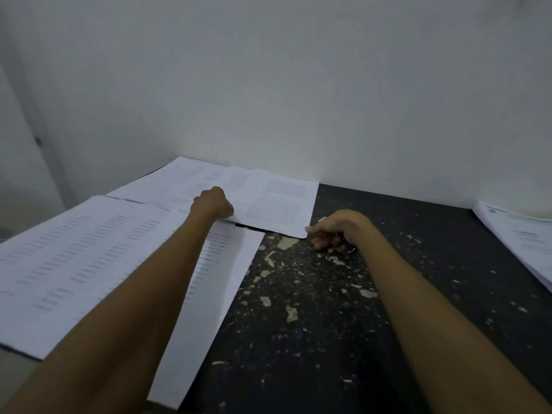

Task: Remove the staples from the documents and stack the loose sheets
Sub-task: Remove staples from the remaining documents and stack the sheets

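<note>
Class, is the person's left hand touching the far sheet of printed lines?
Touching. The head view shows the left hand gripping the far sheet at its near left edge; the paper runs under the hand.

The far sheets [277, 204] lie against the wall [298, 100], your left hand [212, 201] on them. The near sheets [74, 264] lie left, under that forearm. Your right hand [337, 231], small tool [350, 249] in it, is on the table [313, 324] just right of the far sheets. Another stack [519, 243] sits far right.
</note>
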